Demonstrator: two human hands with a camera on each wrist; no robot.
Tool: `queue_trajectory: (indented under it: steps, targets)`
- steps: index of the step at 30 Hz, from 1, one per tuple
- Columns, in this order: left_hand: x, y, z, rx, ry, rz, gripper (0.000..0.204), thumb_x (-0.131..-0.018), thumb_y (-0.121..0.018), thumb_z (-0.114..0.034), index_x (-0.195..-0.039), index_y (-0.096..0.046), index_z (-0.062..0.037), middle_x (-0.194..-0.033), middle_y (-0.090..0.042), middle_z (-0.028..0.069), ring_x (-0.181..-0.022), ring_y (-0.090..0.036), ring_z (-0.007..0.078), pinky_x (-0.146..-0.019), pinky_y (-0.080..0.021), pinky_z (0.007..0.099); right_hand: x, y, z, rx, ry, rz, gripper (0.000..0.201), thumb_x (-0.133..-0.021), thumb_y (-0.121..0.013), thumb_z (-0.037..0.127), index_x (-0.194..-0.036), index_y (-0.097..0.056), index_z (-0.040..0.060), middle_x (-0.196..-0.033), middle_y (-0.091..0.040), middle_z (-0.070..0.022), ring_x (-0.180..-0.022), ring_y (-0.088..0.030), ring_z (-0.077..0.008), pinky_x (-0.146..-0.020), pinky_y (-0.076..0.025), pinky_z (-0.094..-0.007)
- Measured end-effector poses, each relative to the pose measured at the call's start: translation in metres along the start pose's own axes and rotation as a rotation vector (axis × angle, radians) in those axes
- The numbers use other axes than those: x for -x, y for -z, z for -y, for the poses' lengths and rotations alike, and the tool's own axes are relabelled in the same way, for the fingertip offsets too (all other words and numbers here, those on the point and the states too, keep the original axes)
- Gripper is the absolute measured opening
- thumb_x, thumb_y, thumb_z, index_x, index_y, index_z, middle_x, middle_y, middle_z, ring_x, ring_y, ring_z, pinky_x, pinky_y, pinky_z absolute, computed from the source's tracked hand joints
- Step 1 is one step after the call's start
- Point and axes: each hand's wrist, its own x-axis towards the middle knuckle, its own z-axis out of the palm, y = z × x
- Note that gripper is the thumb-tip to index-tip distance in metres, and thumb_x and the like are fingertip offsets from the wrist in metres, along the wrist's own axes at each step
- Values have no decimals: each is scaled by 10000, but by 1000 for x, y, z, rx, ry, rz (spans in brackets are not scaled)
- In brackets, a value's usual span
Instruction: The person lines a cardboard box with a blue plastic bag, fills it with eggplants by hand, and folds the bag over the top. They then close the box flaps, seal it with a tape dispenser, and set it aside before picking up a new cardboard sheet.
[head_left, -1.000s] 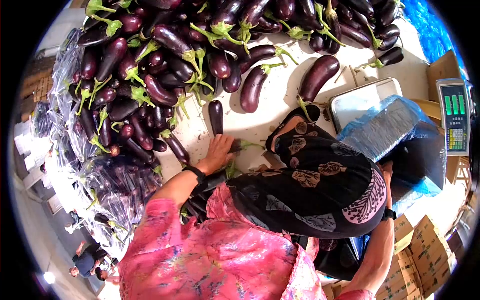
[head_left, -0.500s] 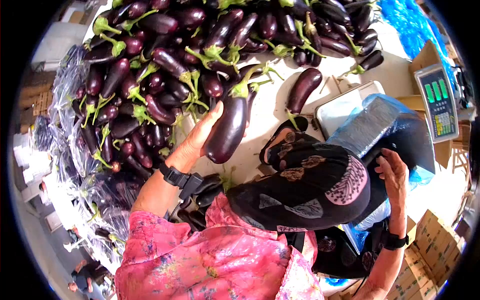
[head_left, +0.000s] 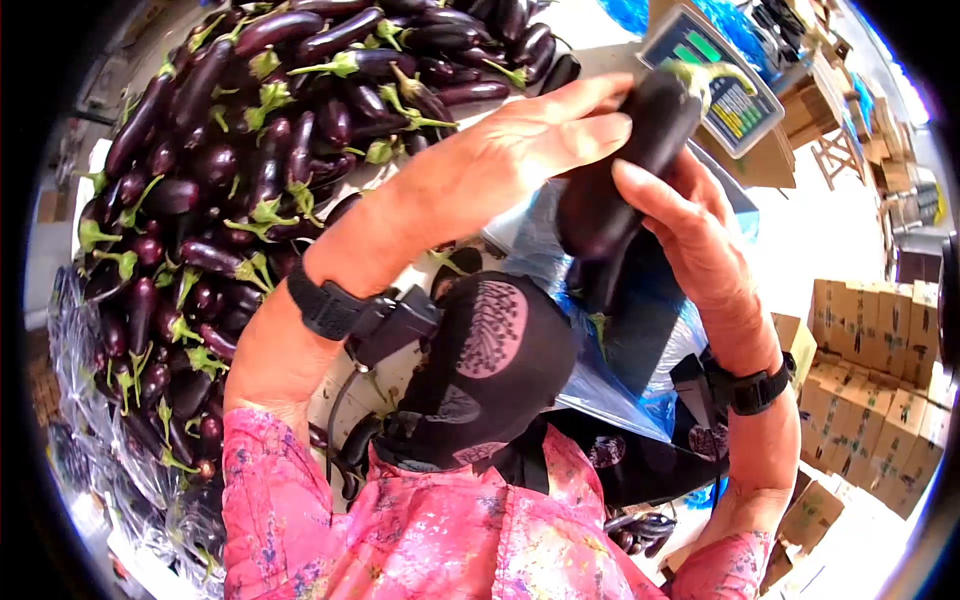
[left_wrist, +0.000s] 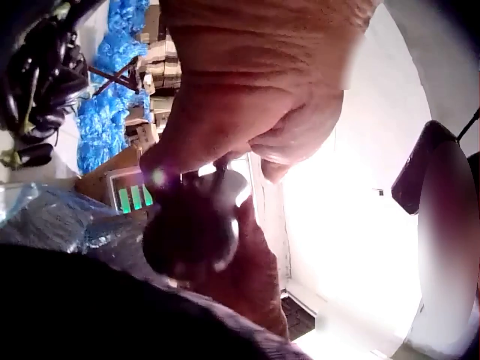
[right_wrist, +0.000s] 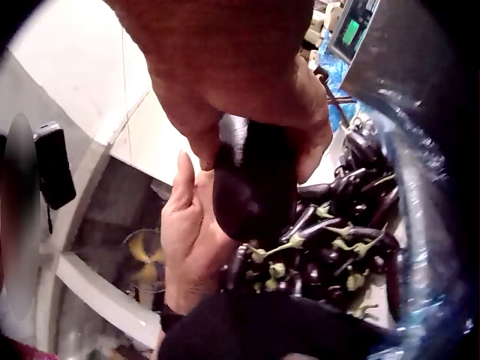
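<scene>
A large dark eggplant [head_left: 640,150] is held up, tilted, its green stem at the upper right. My right hand [head_left: 700,225] grips it, thumb in front and fingers behind; the right wrist view shows the eggplant [right_wrist: 255,180] between the thumb and fingers of my right hand [right_wrist: 232,82]. My left hand [head_left: 500,160] lies along its other side with fingers mostly straight, and in the right wrist view my left hand [right_wrist: 191,240] shows an extended thumb. Below, another eggplant [head_left: 603,278] lies at a dark container [head_left: 645,335] with blue plastic film [head_left: 610,390].
A big heap of eggplants [head_left: 270,150] covers the table at the left and back. A scale display [head_left: 712,85] stands behind the hands. Stacked cardboard boxes [head_left: 870,390] are at the right. A patterned dark-clothed knee [head_left: 500,340] rises between the arms.
The left hand has carried the large eggplant rightward from the table to above the container. The right hand has risen and taken hold of it. The head view has turned right.
</scene>
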Motion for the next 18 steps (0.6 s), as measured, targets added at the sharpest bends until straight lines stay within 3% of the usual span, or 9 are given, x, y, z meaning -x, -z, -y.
queue_trajectory:
  steps: [2,4,6,8,12,14,16,17,18]
  targets:
    - [16,15,10,24,184,134,551,-1032,-484,-393,-1445,-478,-29,-1299,-617,131,-1188,-587,194,-1005,-473,360,16,27,-15,83,-85,-71,550,-851,-754,195,-1325,-548,7,-1229,-643,-83,-1141,-597,-171,-1036,-435,-324]
    - [49,23,21,-43,375,10,537,-1010,-501,-411,-1387,-546,-32,-1196,-670,122,-1098,-636,208,-950,-502,350,33,51,-36,59,-201,-127,558,-833,-758,174,-1320,-541,11,-1210,-647,-92,-1152,-595,-204,-1048,-436,-356]
    - [98,37,54,-14,568,-151,506,-995,-530,-385,-1361,-559,-36,-1165,-676,121,-1046,-651,207,-912,-516,334,51,65,-55,116,-445,-209,546,-828,-767,208,-1286,-549,7,-1167,-651,-95,-1128,-595,-221,-1026,-441,-384]
    - [166,45,108,57,740,-423,467,-972,-593,-350,-1319,-572,-38,-1100,-680,100,-973,-655,197,-865,-524,327,54,86,-101,267,-614,-189,600,-822,-764,266,-1322,-537,24,-1166,-637,-82,-1120,-594,-203,-953,-475,-329]
    - [322,42,193,118,1050,-783,435,-934,-662,-263,-1284,-551,-29,-1085,-644,82,-961,-626,192,-851,-509,331,38,56,-139,429,-844,-160,598,-809,-773,372,-1233,-546,18,-1100,-639,-142,-1051,-587,-310,-914,-453,-403]
    - [376,21,208,-73,1158,-891,538,-894,-709,-278,-1318,-509,-14,-1162,-611,121,-1034,-597,221,-876,-505,357,28,72,-214,469,-796,-33,506,-809,-739,329,-1158,-587,-5,-1053,-665,-172,-970,-637,-316,-811,-495,-394]
    - [457,2,283,-390,1119,-1076,669,-768,-815,-394,-1215,-550,27,-1050,-647,169,-969,-622,286,-857,-509,390,26,92,-288,489,-593,-5,415,-831,-682,224,-1145,-594,-34,-1063,-678,-209,-991,-656,-313,-834,-502,-387]
    - [467,-6,287,-459,1152,-1117,722,-729,-836,-426,-1211,-550,29,-1060,-644,188,-979,-622,313,-874,-506,400,26,106,-326,421,-486,-1,372,-844,-650,173,-1139,-597,-47,-1069,-683,-227,-1009,-663,-314,-851,-504,-386]
    - [469,-16,293,-527,1184,-1150,776,-690,-858,-459,-1207,-550,31,-1071,-641,206,-989,-622,340,-892,-503,411,28,100,-322,323,-428,-41,335,-859,-620,143,-1135,-603,-48,-1081,-679,-246,-1046,-658,-329,-873,-503,-388]
